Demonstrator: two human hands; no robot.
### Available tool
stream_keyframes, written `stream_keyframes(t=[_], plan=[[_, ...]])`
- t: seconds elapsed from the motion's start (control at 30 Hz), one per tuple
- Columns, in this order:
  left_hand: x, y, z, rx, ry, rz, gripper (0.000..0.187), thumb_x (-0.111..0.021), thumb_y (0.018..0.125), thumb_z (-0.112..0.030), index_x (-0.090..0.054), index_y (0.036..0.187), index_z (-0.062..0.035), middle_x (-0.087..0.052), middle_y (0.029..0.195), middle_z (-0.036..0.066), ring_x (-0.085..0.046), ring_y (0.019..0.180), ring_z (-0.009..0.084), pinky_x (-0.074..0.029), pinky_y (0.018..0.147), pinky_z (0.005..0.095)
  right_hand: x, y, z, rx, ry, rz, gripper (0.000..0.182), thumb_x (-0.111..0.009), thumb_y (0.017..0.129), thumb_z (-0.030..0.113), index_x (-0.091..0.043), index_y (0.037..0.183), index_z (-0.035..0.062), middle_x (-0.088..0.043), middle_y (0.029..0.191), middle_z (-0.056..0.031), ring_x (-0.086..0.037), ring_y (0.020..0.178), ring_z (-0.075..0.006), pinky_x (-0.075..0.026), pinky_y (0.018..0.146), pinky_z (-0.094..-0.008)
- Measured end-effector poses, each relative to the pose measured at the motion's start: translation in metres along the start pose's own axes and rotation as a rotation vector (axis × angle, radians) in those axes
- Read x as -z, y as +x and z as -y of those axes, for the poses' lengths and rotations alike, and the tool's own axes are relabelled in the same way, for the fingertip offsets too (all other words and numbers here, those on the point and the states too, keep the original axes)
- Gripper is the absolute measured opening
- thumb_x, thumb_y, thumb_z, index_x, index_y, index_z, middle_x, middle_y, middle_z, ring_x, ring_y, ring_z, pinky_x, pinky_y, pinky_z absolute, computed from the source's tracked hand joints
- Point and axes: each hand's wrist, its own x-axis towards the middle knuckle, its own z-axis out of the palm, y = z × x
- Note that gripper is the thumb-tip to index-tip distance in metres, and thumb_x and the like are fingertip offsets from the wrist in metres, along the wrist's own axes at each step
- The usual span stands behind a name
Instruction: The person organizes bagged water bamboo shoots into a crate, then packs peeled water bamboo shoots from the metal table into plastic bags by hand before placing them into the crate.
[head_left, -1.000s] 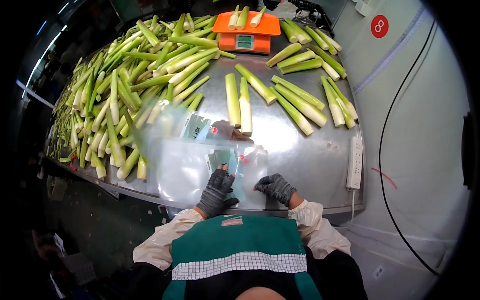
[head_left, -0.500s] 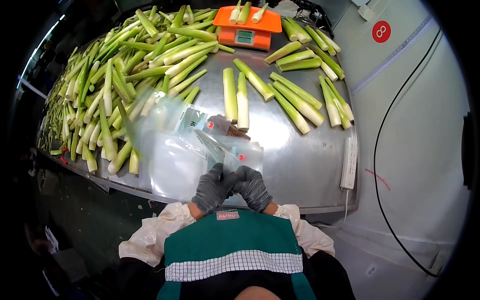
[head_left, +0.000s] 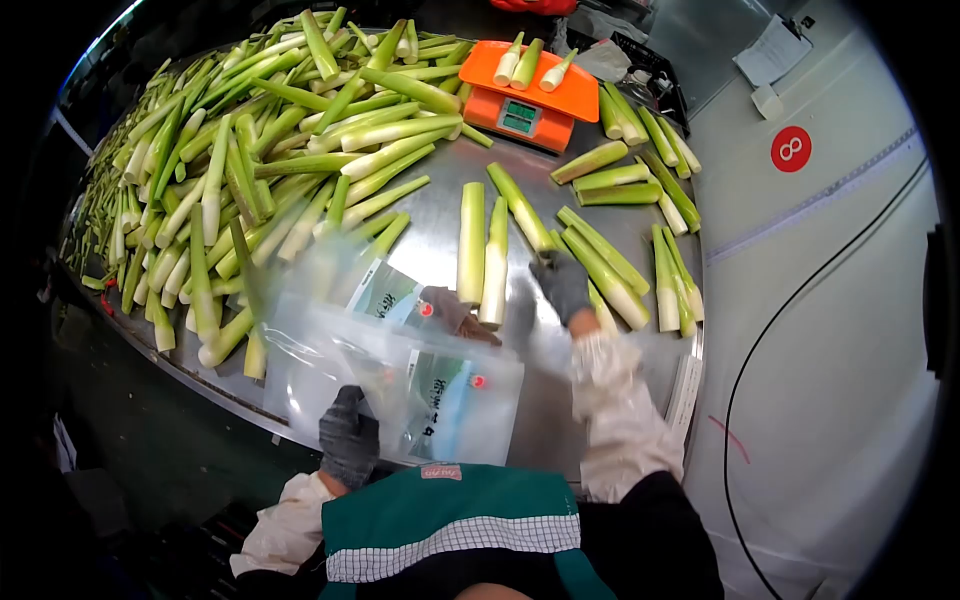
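Note:
My left hand [head_left: 350,437], in a grey glove, is closed on the near edge of a clear plastic bag [head_left: 465,405] with a printed label. My right hand [head_left: 562,287], gloved too, reaches over the table at the lower end of a green-and-white water bamboo stalk [head_left: 517,207]. Motion blur hides whether its fingers grip. Two more stalks [head_left: 471,245] lie just left of it, and a group of stalks [head_left: 605,275] lies to its right. Another printed bag [head_left: 385,295] lies behind the first, beside a brown cloth-like thing [head_left: 460,315].
A big heap of stalks [head_left: 290,150] covers the table's left side. An orange scale [head_left: 520,115] with short pieces on its tray stands at the back. More small groups of stalks [head_left: 672,280] lie at the right, near a white power strip [head_left: 684,395]. A black cable hangs along the wall.
My hands were together at the bag's edge and have parted. The left moved left with the bag, which lies flatter now; the right moved forward and right to the stalks. The view shifted.

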Motion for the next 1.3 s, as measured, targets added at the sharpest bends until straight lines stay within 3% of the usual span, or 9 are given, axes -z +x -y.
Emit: stream_keyframes(t=[0.07,0.27,0.43,0.53,0.57,0.83,0.93,1.07,1.3], plan=[[0.0,-0.003,0.005,-0.022,0.061,-0.011,0.022,-0.046,0.067,0.003,-0.05,0.089,-0.0006,-0.055,0.07,0.021,-0.055,0.065,0.0388,-0.044,0.056,0.0408,-0.008,0.06,-0.004,0.131,-0.165,-0.117,0.045,-0.064,0.066,0.024,-0.053,0.103,0.0009,-0.056,0.098,-0.0206,-0.053,0.093,-0.0334,-0.041,0.083,-0.0356],[-0.006,0.007,0.007,0.129,0.059,-0.012,0.018,-0.051,0.068,0.001,-0.052,0.086,-0.0009,-0.055,0.067,0.02,-0.056,0.064,0.0368,-0.045,0.056,0.0377,-0.039,0.133,0.008,-0.051,-0.503,0.063,0.042,-0.062,0.065,0.025,-0.055,0.1,0.0027,-0.056,0.101,-0.02,-0.054,0.096,-0.0303,-0.043,0.082,-0.0365],[-0.011,0.02,0.013,0.3,-0.046,0.039,0.016,-0.061,0.069,-0.007,-0.052,0.081,-0.002,-0.056,0.062,0.016,-0.058,0.057,0.0301,-0.044,0.052,0.034,-0.006,0.096,0.028,-0.289,-0.407,0.141,0.057,-0.071,0.059,0.031,-0.053,0.103,0.0012,-0.055,0.103,-0.019,-0.054,0.096,-0.0292,-0.043,0.082,-0.0346],[-0.016,0.021,0.021,0.276,-0.052,0.084,0.016,-0.063,0.069,-0.008,-0.052,0.081,-0.0025,-0.057,0.062,0.016,-0.058,0.056,0.0284,-0.044,0.051,0.0336,-0.015,0.059,0.009,-0.265,-0.348,0.162,0.058,-0.071,0.062,0.03,-0.048,0.105,-0.0001,-0.055,0.103,-0.0183,-0.053,0.096,-0.0294,-0.042,0.085,-0.0331],[-0.018,0.022,0.021,0.281,-0.056,0.087,0.016,-0.063,0.069,-0.008,-0.052,0.081,-0.0025,-0.057,0.062,0.016,-0.058,0.056,0.0284,-0.044,0.051,0.0336,-0.031,0.049,-0.012,-0.101,-0.327,0.007,0.055,-0.071,0.061,0.03,-0.049,0.102,-0.0005,-0.055,0.099,-0.0197,-0.054,0.094,-0.0306,-0.042,0.083,-0.0337],[-0.016,0.034,0.009,0.279,-0.032,0.18,0.015,-0.06,0.075,-0.016,-0.057,0.078,-0.0018,-0.058,0.062,0.015,-0.059,0.057,0.0279,-0.046,0.052,0.0335,-0.026,0.051,0.004,-0.169,-0.312,0.257,0.055,-0.061,0.07,0.041,-0.049,0.102,-0.0028,-0.054,0.098,-0.0223,-0.054,0.091,-0.0326,-0.042,0.082,-0.0369],[-0.016,0.031,0.017,0.261,-0.074,0.181,0.017,-0.061,0.075,-0.018,-0.056,0.079,-0.0016,-0.058,0.062,0.015,-0.06,0.057,0.0283,-0.046,0.052,0.0338,-0.031,0.074,0.021,-0.182,-0.378,0.139,0.078,-0.059,0.069,0.049,-0.034,0.123,-0.0016,-0.044,0.116,-0.0247,-0.044,0.109,-0.0337,-0.036,0.092,-0.0356],[-0.019,0.032,0.021,0.241,-0.144,0.175,0.018,-0.061,0.074,-0.018,-0.056,0.079,-0.0013,-0.058,0.062,0.015,-0.06,0.058,0.0288,-0.046,0.052,0.0342,-0.05,0.116,0.043,-0.292,-0.374,0.163,0.093,-0.063,0.064,0.052,-0.02,0.131,0.0032,-0.041,0.12,-0.024,-0.038,0.115,-0.0345,-0.033,0.094,-0.0362],[-0.013,0.039,0.019,0.311,-0.157,0.233,0.018,-0.06,0.075,-0.019,-0.057,0.08,-0.0014,-0.059,0.063,0.016,-0.06,0.058,0.0294,-0.047,0.053,0.0351,-0.072,0.111,0.101,-0.472,-0.288,0.088,0.099,-0.068,0.058,0.049,-0.012,0.135,0.0218,-0.021,0.133,-0.0204,-0.022,0.123,-0.0382,-0.026,0.091,-0.0569]])
